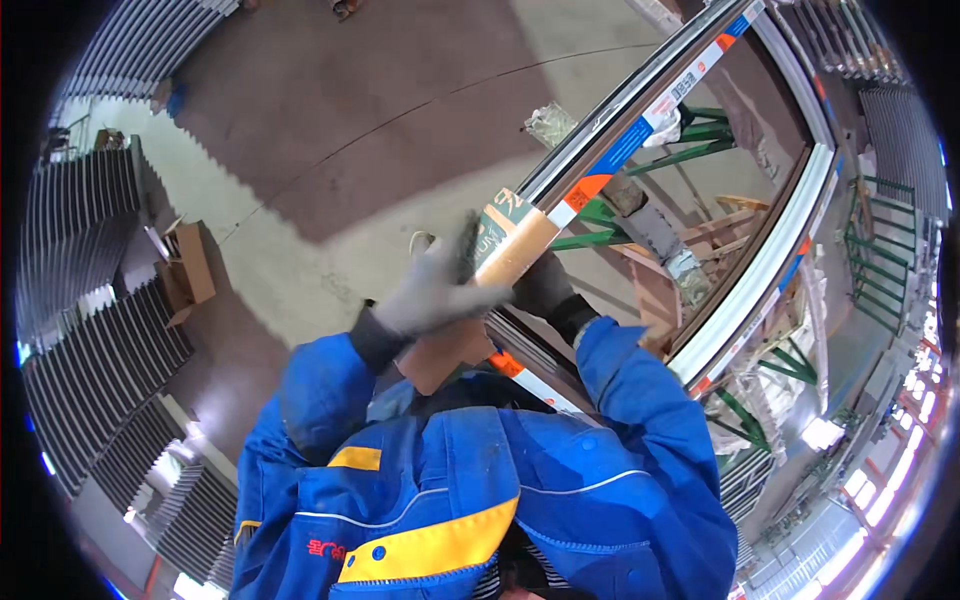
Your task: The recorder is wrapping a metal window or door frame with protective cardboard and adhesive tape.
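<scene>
Cardboard tube (515, 250) gripped by gloved hands (437, 290), lower end hidden

We stand in a window workshop: a framed glass pane (700, 190), stacked metal bars (90, 260), green racks (880, 260).

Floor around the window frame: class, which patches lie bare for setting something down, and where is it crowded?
Bare floor spreads left of the glazed window frame, between it and the stacked metal profiles with cardboard boxes. Right of the frame it is crowded with green racks. The gloved left hand and right hand hold a cardboard piece at the frame's corner.
</scene>
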Demonstrator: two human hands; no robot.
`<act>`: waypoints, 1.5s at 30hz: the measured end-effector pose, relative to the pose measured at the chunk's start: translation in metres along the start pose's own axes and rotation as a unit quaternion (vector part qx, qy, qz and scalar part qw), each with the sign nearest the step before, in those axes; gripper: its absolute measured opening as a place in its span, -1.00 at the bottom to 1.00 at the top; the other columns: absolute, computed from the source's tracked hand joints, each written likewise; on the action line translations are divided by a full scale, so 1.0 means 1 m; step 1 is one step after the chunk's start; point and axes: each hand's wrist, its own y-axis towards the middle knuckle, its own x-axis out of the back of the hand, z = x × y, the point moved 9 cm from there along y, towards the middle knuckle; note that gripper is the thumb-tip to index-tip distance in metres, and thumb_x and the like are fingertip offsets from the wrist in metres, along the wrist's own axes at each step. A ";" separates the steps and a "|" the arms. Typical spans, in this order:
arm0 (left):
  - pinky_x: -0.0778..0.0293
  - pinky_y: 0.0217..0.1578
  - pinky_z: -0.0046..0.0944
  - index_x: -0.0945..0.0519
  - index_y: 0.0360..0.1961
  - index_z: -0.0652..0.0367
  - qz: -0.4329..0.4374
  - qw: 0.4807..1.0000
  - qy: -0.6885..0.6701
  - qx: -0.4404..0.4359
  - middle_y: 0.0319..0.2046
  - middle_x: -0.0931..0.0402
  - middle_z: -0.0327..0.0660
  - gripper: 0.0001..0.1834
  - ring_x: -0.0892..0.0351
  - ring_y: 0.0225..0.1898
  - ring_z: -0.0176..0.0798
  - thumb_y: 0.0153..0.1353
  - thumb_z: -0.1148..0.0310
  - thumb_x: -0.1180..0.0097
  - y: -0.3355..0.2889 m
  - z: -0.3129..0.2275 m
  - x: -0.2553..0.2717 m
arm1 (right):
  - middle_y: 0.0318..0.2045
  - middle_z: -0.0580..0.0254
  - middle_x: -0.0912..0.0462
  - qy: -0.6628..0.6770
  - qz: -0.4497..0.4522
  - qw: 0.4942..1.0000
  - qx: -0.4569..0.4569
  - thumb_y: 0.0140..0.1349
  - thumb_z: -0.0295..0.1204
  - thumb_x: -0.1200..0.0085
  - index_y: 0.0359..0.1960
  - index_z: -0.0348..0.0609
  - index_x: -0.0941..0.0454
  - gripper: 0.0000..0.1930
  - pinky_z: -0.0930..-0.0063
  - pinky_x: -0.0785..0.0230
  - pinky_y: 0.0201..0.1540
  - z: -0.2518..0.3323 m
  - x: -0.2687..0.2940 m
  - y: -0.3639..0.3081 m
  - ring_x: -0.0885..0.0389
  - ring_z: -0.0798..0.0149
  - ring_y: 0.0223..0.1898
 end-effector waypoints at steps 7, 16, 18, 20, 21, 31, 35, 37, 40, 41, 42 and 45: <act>-0.32 0.36 -0.19 -0.30 0.46 0.35 0.110 0.927 -0.321 0.158 0.36 -0.41 0.02 -0.30 -0.39 0.36 -0.19 0.47 0.12 -0.13 0.043 0.124 -0.040 | 0.40 -0.11 -0.36 0.129 0.060 0.984 -0.105 0.27 0.04 -0.15 0.41 -0.07 -0.33 -0.26 0.04 -0.13 0.44 -0.021 -0.090 0.018 -0.25 -0.11 0.45; -0.60 0.09 -0.12 -0.49 0.26 0.24 0.086 0.893 -0.376 0.234 0.04 -0.63 -0.11 -0.37 -0.67 0.00 -0.19 0.24 0.20 -0.38 0.044 0.206 -0.043 | 0.35 -0.10 -0.44 0.275 0.221 0.925 -0.144 0.30 0.04 -0.11 0.37 -0.06 -0.40 -0.31 0.05 -0.16 0.43 -0.015 -0.091 0.006 -0.30 -0.10 0.42; -0.64 0.03 -0.03 -0.48 0.23 0.23 0.041 0.867 -0.435 0.241 -0.02 -0.63 -0.07 -0.43 -0.69 -0.02 -0.10 0.25 0.26 -0.34 0.033 0.192 -0.009 | 0.33 -0.09 -0.46 0.294 0.248 0.910 -0.153 0.30 0.04 -0.11 0.36 -0.06 -0.41 -0.32 0.05 -0.16 0.42 -0.009 -0.080 0.003 -0.31 -0.10 0.41; -0.62 0.12 0.01 -0.37 0.35 0.25 0.069 0.859 -0.483 0.155 0.09 -0.59 0.00 -0.29 -0.66 0.09 -0.03 0.24 0.20 -0.31 0.019 0.156 0.026 | 0.22 -0.07 -0.58 -0.004 0.329 0.942 -0.062 0.35 0.01 -0.02 0.22 -0.05 -0.54 -0.46 0.09 -0.31 0.29 0.006 -0.012 -0.007 -0.49 -0.11 0.25; -0.63 0.12 0.04 -0.35 0.36 0.25 0.101 0.858 -0.493 0.104 0.11 -0.58 0.02 -0.25 -0.66 0.09 -0.01 0.22 0.20 -0.32 0.021 0.125 0.034 | -0.05 -0.09 -0.72 0.274 0.131 0.951 -0.059 0.33 -0.09 -0.05 -0.04 -0.13 -0.65 -0.61 0.11 -0.45 0.05 -0.020 0.016 -0.037 -0.67 -0.09 -0.08; -0.38 0.24 -0.21 -0.35 0.38 0.29 0.134 0.928 -0.340 -0.066 0.15 -0.51 -0.15 -0.18 -0.48 0.19 -0.26 0.21 0.07 -0.32 -0.026 0.009 0.059 | 0.19 -0.18 -0.53 -0.006 -0.110 0.994 0.007 -0.14 -0.27 -0.50 0.42 -0.22 -0.29 0.00 0.01 -0.38 0.29 0.224 0.130 0.062 -0.52 -0.25 0.20; -0.45 0.15 -0.25 -0.28 0.44 0.32 0.097 0.950 -0.277 -0.104 0.05 -0.54 -0.15 -0.17 -0.53 0.10 -0.29 0.35 -0.01 -0.25 -0.045 -0.027 0.054 | 0.18 -0.17 -0.53 0.034 -0.190 0.979 0.065 -0.19 -0.28 -0.51 0.42 -0.25 -0.28 0.04 0.00 -0.41 0.26 0.219 0.138 0.056 -0.53 -0.27 0.17; -0.47 0.13 -0.25 -0.33 0.41 0.34 0.092 0.960 -0.237 -0.114 0.04 -0.56 -0.14 -0.26 -0.53 0.07 -0.34 0.43 0.03 -0.19 -0.053 -0.029 0.056 | 0.14 -0.15 -0.55 0.016 -0.159 0.987 0.026 -0.17 -0.30 -0.51 0.38 -0.28 -0.31 -0.01 0.01 -0.44 0.21 0.221 0.160 0.033 -0.54 -0.25 0.13; -0.54 0.07 -0.28 -0.50 0.29 0.37 0.056 0.957 -0.259 -0.115 0.10 -0.59 -0.13 -0.45 -0.59 -0.02 -0.33 0.53 0.10 -0.07 -0.043 -0.011 0.052 | 0.09 -0.13 -0.58 -0.118 -0.153 0.981 -0.004 -0.14 -0.32 -0.50 0.34 -0.28 -0.34 -0.08 0.06 -0.47 0.14 0.191 0.178 -0.023 -0.57 -0.20 0.08; -0.54 0.07 -0.28 -0.50 0.29 0.37 0.060 0.959 -0.256 -0.102 0.10 -0.59 -0.13 -0.45 -0.59 -0.02 -0.33 0.53 0.10 -0.07 -0.030 -0.004 0.050 | 0.09 -0.13 -0.58 -0.139 -0.131 0.981 -0.037 -0.13 -0.32 -0.49 0.33 -0.28 -0.35 -0.09 0.08 -0.48 0.12 0.167 0.183 -0.039 -0.57 -0.19 0.06; -0.55 0.08 -0.27 -0.49 0.30 0.37 0.041 0.967 -0.246 -0.051 0.09 -0.60 -0.13 -0.43 -0.61 -0.01 -0.31 0.53 0.07 -0.05 -0.019 0.027 0.049 | 0.07 -0.17 -0.58 -0.145 -0.117 0.982 -0.042 -0.10 -0.32 -0.47 0.36 -0.27 -0.32 -0.08 0.08 -0.47 0.11 0.141 0.172 -0.051 -0.57 -0.20 0.05; -0.53 0.08 -0.24 -0.52 0.29 0.31 0.095 0.923 -0.360 0.101 0.04 -0.62 -0.13 -0.41 -0.58 0.01 -0.32 0.52 0.00 -0.03 0.014 0.093 0.014 | 0.04 -0.24 -0.57 -0.222 0.032 0.963 -0.149 -0.07 -0.32 -0.41 0.34 -0.28 -0.31 -0.13 0.03 -0.46 0.13 0.029 0.091 -0.080 -0.55 -0.25 0.05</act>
